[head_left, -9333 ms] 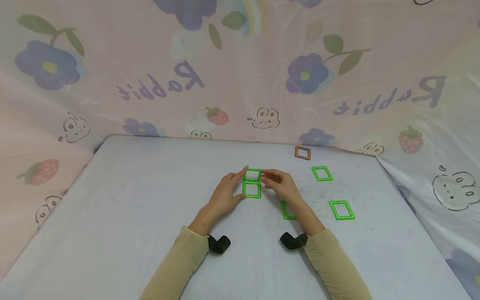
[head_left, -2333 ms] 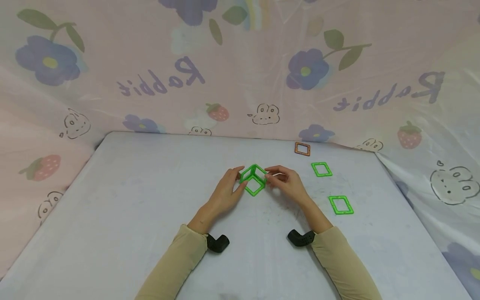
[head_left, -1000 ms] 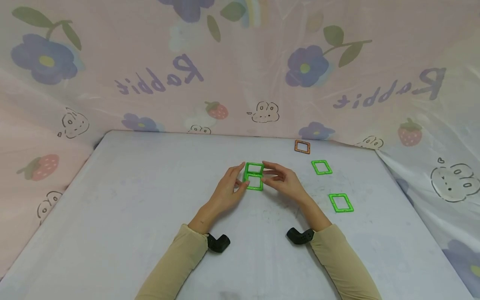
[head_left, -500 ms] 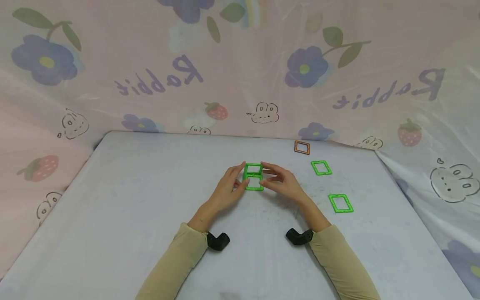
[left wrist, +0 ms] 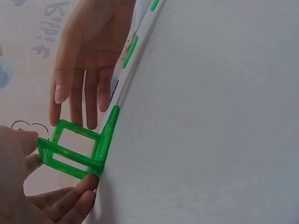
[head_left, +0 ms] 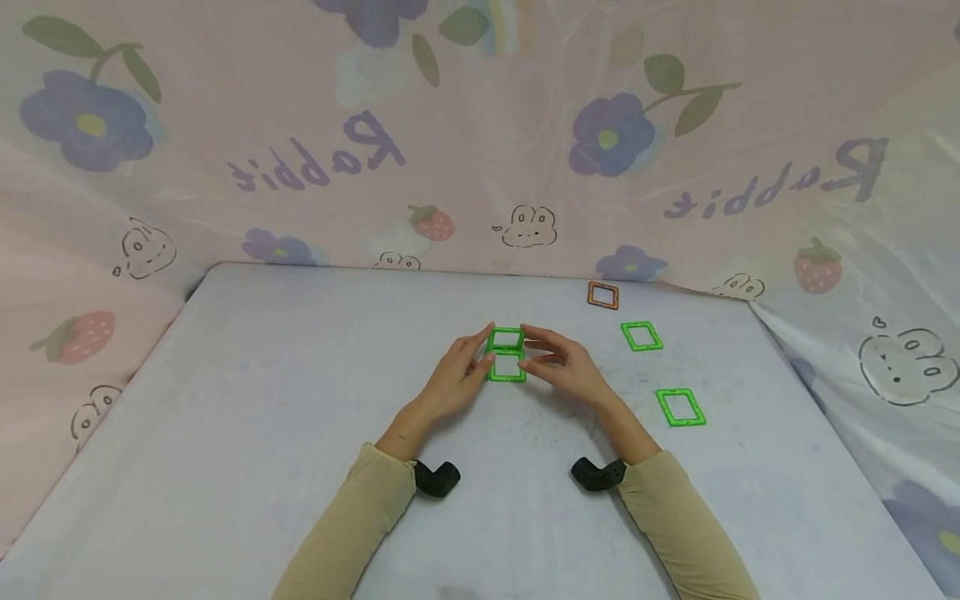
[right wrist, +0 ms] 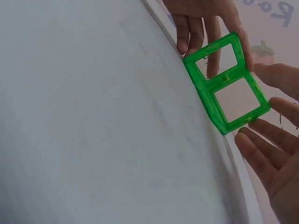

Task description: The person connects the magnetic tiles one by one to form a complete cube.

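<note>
Three green square magnetic tiles [head_left: 507,379] form a corner at mid-table. One lies flat, one stands at its back and another at its left side. My left hand [head_left: 453,379] grips the left upright tile [left wrist: 70,153], with its index fingertip at the top corner and its thumb near the front. In the left wrist view other left fingers reach the lower edge. My right hand [head_left: 566,367] is at the right side, its fingers spread and fairly straight. In the right wrist view its fingertips are right at the edge of the back tile [right wrist: 257,88].
Two loose green tiles [head_left: 637,324] lie flat on the white table [head_left: 300,433], right of my right hand. An orange tile [head_left: 590,296] lies farther back, near a patterned cloth wall [head_left: 465,150]. Black wrist cameras [head_left: 437,480] sit by both cuffs.
Long before, two tiles were together and a third lay by the right forearm; it is now joined to them. The corner has turned from a diamond to face me squarely. Hands barely moved lately.
</note>
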`<state>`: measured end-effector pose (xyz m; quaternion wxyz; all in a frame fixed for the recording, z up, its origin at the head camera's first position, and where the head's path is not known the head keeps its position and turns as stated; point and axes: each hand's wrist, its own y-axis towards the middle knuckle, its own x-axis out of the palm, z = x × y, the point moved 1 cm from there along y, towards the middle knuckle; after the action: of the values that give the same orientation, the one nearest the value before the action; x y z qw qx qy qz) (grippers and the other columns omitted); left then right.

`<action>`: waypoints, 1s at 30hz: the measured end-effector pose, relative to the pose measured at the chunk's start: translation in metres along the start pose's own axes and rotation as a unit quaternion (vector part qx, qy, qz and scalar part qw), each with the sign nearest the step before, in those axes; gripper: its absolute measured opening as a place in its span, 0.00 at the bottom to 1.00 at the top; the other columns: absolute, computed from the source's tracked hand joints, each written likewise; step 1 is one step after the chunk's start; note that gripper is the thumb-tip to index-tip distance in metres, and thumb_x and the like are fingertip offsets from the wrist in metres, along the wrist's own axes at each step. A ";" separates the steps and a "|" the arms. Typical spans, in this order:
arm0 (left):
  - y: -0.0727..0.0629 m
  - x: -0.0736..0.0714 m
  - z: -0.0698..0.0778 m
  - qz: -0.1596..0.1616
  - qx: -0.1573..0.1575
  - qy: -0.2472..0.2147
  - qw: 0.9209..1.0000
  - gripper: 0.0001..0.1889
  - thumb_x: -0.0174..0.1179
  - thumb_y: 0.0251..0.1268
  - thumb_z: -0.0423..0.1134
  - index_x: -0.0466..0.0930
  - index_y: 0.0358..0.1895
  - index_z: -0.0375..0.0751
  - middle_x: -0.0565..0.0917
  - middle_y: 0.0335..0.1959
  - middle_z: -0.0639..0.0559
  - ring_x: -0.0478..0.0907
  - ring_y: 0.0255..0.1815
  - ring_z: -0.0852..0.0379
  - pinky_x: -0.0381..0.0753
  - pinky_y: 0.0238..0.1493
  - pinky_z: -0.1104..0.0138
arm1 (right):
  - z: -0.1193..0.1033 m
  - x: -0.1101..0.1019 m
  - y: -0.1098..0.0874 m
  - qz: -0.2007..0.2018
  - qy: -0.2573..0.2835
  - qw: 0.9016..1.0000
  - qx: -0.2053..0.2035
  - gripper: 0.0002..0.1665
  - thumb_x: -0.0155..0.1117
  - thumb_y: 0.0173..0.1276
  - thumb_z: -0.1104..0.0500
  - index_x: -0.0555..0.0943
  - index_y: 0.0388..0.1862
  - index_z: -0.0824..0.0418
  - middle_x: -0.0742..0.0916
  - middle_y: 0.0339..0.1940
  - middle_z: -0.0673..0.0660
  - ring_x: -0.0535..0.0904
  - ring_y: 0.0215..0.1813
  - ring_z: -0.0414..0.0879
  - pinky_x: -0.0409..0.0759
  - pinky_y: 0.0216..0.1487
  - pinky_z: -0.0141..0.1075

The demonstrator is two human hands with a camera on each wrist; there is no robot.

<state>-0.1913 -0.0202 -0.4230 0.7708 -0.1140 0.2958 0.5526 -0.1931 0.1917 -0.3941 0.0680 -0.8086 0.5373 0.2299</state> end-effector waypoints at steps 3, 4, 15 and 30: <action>0.000 0.000 0.000 -0.002 0.003 -0.003 1.000 0.27 0.47 0.76 0.44 0.56 0.75 0.48 0.72 0.59 0.36 0.73 0.39 0.54 0.74 0.43 0.60 | 0.000 0.000 0.000 0.002 0.000 1.000 -0.002 0.33 0.64 0.65 0.68 0.66 0.68 0.72 0.72 0.67 0.70 0.71 0.63 0.68 0.72 0.59 0.57; 0.000 0.000 0.000 -0.005 0.001 -0.004 1.000 0.27 0.47 0.76 0.44 0.56 0.75 0.48 0.73 0.57 0.37 0.73 0.39 0.54 0.74 0.43 0.61 | -0.001 0.000 -0.001 0.003 0.000 1.000 -0.003 0.33 0.64 0.65 0.68 0.66 0.68 0.73 0.73 0.67 0.71 0.71 0.63 0.68 0.72 0.59 0.57; 0.001 -0.001 -0.001 -0.021 -0.009 -0.009 1.000 0.27 0.46 0.76 0.45 0.55 0.75 0.48 0.74 0.45 0.41 0.71 0.39 0.53 0.72 0.44 0.58 | -0.003 -0.001 0.000 0.018 0.001 1.000 -0.011 0.32 0.62 0.66 0.68 0.66 0.68 0.73 0.74 0.64 0.73 0.69 0.65 0.67 0.72 0.60 0.56; 0.002 0.003 -0.002 -0.007 -0.011 -0.013 1.000 0.28 0.46 0.76 0.45 0.55 0.75 0.49 0.73 0.41 0.43 0.69 0.36 0.55 0.70 0.40 0.62 | 0.043 -0.011 0.003 0.086 0.044 0.995 0.009 0.32 0.64 0.67 0.61 0.68 0.69 0.64 0.77 0.62 0.68 0.74 0.63 0.62 0.75 0.53 0.24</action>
<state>-0.1929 -0.0181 -0.4266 0.7772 -0.1170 0.2785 0.5520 -0.2127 0.2151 -0.4269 0.0313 -0.7680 0.6094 0.1943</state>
